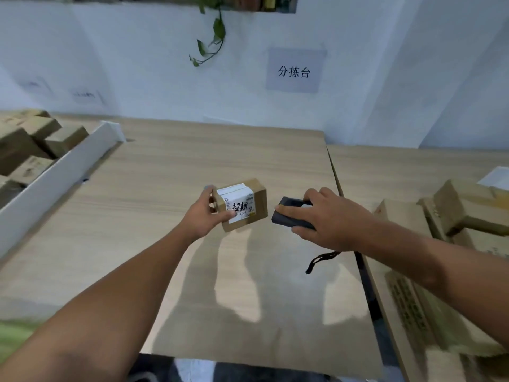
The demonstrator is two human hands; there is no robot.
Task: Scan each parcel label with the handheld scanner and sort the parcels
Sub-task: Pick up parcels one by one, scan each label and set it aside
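Left hand: the left hand point(202, 213) grips a small cardboard parcel point(242, 205) from its left end, thumb on the near edge of the top face and fingers wrapped behind; most of the fingers are hidden by the box.
Parcel: held over the middle of the wooden table point(165, 166), tilted slightly; whether its underside touches the tabletop cannot be told.
Label: a white label point(237, 203) covers the top face, with a barcode strip and dark handwritten marks; the print is too blurred to read.
Right hand: the right hand point(327, 216) is closed around a black handheld scanner point(289, 215), fingers over its top and side, so only the front end shows.
Scanner: just right of the parcel, its front end facing the box, a narrow gap between them; no scan beam can be made out.
Strap: a black wrist strap point(321, 260) hangs below the right hand, its upper end hidden under the palm.
Left bin: a white-walled tray point(55, 175) at the left edge holds several brown boxes point(41, 142), cut off by the frame.
Right side: more cardboard parcels point(440, 224) lie on the adjoining table, partly behind the right forearm and cut off at the edge.
Wall: a grey sign point(295, 70) bears three characters; a trailing plant point(213, 37) hangs down from above, its pot out of view.
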